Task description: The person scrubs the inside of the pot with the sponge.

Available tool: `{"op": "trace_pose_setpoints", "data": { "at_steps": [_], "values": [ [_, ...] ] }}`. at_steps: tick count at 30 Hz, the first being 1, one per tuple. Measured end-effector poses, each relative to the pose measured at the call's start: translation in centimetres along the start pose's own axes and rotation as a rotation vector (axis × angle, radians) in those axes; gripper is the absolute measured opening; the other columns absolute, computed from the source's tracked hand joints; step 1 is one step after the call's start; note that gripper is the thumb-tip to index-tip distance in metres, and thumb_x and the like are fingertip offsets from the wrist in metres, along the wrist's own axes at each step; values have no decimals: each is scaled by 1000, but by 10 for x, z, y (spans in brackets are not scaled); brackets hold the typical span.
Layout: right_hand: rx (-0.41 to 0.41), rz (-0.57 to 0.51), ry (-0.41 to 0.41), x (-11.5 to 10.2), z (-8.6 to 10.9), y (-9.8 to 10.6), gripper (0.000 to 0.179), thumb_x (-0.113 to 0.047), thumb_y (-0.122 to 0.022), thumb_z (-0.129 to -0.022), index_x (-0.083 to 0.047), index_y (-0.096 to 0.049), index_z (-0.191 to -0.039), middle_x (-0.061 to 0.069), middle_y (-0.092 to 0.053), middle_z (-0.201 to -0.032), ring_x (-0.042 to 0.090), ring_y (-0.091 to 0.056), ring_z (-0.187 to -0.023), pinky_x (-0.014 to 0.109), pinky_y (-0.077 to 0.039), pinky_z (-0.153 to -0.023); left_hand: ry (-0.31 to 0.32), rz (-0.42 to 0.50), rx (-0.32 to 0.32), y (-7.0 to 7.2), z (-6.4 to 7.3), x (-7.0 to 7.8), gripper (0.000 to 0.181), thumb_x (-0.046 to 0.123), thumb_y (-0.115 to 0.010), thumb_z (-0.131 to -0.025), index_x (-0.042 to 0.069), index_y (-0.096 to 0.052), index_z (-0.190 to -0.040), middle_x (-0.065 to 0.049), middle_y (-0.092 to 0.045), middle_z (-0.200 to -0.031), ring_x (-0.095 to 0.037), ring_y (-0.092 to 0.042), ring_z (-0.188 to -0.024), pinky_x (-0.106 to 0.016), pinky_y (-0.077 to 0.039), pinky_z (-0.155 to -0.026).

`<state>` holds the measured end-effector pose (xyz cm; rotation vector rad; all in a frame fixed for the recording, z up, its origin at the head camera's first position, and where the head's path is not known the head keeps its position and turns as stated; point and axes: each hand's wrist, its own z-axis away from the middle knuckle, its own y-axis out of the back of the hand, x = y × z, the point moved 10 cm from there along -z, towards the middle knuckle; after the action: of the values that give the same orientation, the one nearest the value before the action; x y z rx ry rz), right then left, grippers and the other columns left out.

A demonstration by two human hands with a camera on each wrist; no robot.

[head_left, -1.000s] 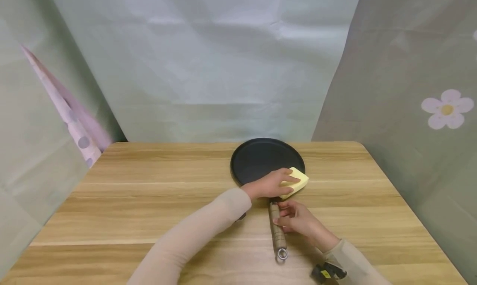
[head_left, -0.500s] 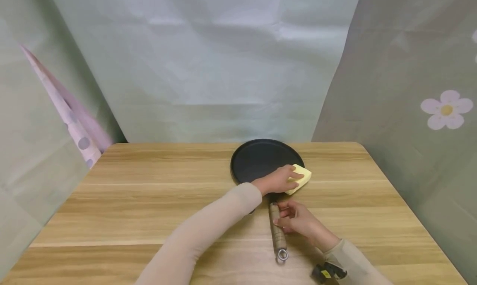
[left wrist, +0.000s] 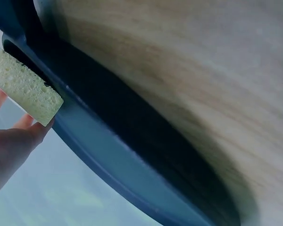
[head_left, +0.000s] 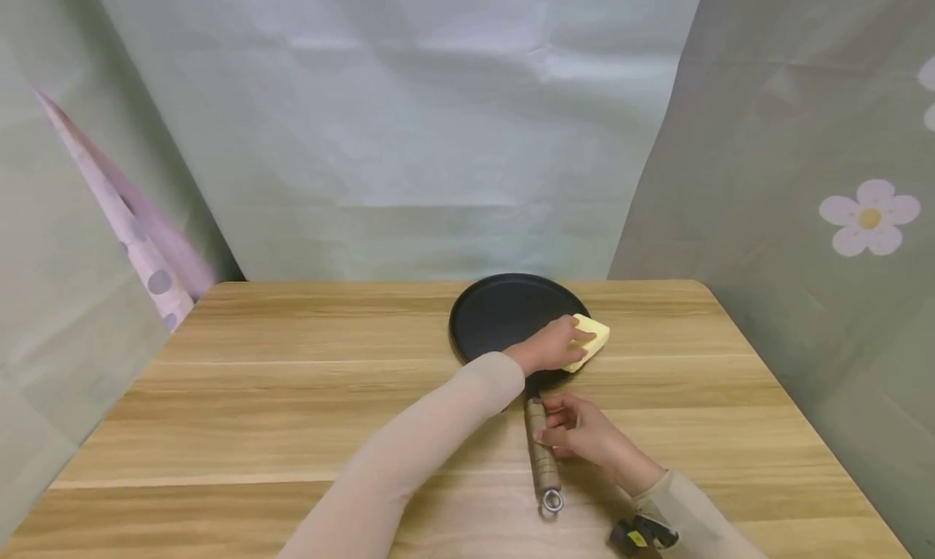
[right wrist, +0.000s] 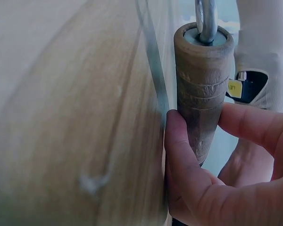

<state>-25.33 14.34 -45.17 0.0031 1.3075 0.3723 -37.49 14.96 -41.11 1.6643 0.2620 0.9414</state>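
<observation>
A flat black round pan (head_left: 504, 316) lies on the wooden table (head_left: 292, 397), its brown wooden handle (head_left: 542, 457) pointing toward me with a metal ring (head_left: 552, 502) at the end. My left hand (head_left: 551, 346) holds a yellow sponge (head_left: 590, 339) against the pan's right rim; in the left wrist view the sponge (left wrist: 23, 87) sits at the dark pan edge (left wrist: 132, 155) with fingertips (left wrist: 35, 132) under it. My right hand (head_left: 577, 431) grips the handle (right wrist: 203, 89), thumb and fingers (right wrist: 184, 160) curled round it.
Grey-green cloth walls stand behind and at both sides; the right one bears a pale flower print (head_left: 869, 216). A pink dotted strip (head_left: 124, 226) leans at the left. A small black and yellow device (head_left: 639, 536) sits at my right wrist.
My left hand has slid the sponge a little farther away and up along the pan's right rim. The right hand stays on the handle.
</observation>
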Motion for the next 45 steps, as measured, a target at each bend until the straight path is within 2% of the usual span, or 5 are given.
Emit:
{"op": "trace_pose_setpoints", "data": {
  "at_steps": [14, 23, 28, 37, 45],
  "values": [
    [-16, -17, -4, 0, 1, -1, 52, -2, -70, -82, 10, -45, -126, 12, -53, -95, 18, -56, -80, 35, -55, -70, 48, 17, 22, 4, -13, -6, 40, 17, -55, -97, 14, -54, -138, -20, -43, -144, -29, -38, -135, -31, -30, -111],
    [-27, -22, 0, -2, 1, -1, 53, -3, -70, -82, 9, -45, -127, 13, -53, -96, 19, -56, -83, 36, -55, -71, 91, 23, 41, 6, -20, -14, 42, 16, -56, -96, 16, -54, -138, -17, -40, -147, -31, -37, -136, -34, -31, -111],
    [-9, -14, -4, -1, 1, -1, 54, -3, -71, -81, 9, -45, -127, 13, -54, -96, 19, -56, -82, 36, -55, -70, 113, -11, 43, 9, -22, -18, 42, 17, -56, -96, 18, -54, -138, -18, -39, -148, -34, -40, -133, -37, -32, -110],
    [-5, -3, 1, -1, 1, -1, 53, -3, -71, -81, 9, -46, -126, 11, -53, -93, 18, -56, -80, 36, -56, -69, 109, -95, 74, 16, -29, -23, 41, 19, -57, -96, 18, -55, -137, -17, -42, -144, -36, -46, -126, -36, -36, -107],
    [-11, 5, 2, 0, 0, -1, 51, -4, -71, -82, 8, -46, -126, 10, -53, -91, 17, -57, -78, 35, -55, -68, 123, -100, 104, 16, -40, -35, 41, 20, -57, -96, 19, -56, -137, -17, -42, -143, -34, -47, -125, -37, -38, -105]
  ]
}}
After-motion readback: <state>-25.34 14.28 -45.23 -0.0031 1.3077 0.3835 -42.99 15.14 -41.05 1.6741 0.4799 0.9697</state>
